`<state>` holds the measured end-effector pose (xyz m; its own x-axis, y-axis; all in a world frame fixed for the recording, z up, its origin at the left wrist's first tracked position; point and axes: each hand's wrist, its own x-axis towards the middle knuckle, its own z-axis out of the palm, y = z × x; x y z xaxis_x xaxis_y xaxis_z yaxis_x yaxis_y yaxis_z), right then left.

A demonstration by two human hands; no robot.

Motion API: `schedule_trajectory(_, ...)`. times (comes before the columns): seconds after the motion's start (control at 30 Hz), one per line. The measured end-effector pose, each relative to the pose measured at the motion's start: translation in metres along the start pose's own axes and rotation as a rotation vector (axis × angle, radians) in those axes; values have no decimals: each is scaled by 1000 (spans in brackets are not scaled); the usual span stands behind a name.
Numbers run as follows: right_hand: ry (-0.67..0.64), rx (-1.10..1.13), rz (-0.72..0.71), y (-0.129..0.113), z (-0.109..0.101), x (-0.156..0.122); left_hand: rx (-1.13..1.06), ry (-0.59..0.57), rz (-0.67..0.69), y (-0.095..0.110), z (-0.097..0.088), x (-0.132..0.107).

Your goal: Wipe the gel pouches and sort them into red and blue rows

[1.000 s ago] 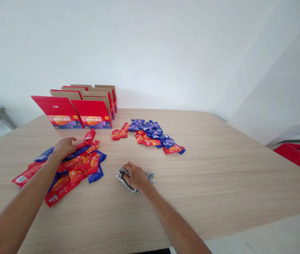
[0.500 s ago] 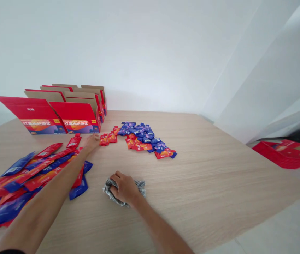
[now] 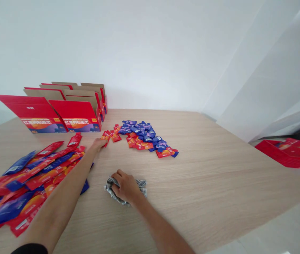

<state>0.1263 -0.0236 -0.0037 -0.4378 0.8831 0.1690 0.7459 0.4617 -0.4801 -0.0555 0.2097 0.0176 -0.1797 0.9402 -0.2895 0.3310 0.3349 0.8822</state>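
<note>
On the tabletop, a grey-and-white cloth is bunched beneath the right grip, its fingers curled round it; it is best held gathered and flat. At 9 o'clock from it, a heap of pouches is crossed by the left forearm, which should be carried high to avoid dragging. At 11 o'clock, a red pouch is met by the left grip; whether it is pinched cannot be told, but a light edge hold is advised. More pouches are piled at 1 o'clock; flapped boxes are lined up between 10 and 11.

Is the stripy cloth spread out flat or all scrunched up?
Scrunched up: the stripy cloth is bunched in crumpled folds under the right hand, with wrinkled edges poking out both sides.
</note>
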Motion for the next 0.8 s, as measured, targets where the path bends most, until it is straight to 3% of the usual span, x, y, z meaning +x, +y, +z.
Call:
schedule_trajectory(0.23, 262, 163, 62, 15, 3, 3, -337, -94, 111, -11, -7, -67)
schedule_trajectory(0.37, 490, 256, 44, 20, 0, 2, -509, -188, 175, -33, 13, -121)
schedule_trajectory(0.47, 588, 280, -11, 19, -7, -2, -787, -314, 143, -54, 39, -163)
schedule_trajectory(0.63, 559, 208, -91, 12, -12, -9, -991, -371, 138, -76, 67, -209)
schedule_trajectory(0.8, 484, 139, -93, 8, -6, -10, -1149, -341, 53, -84, 70, -217)
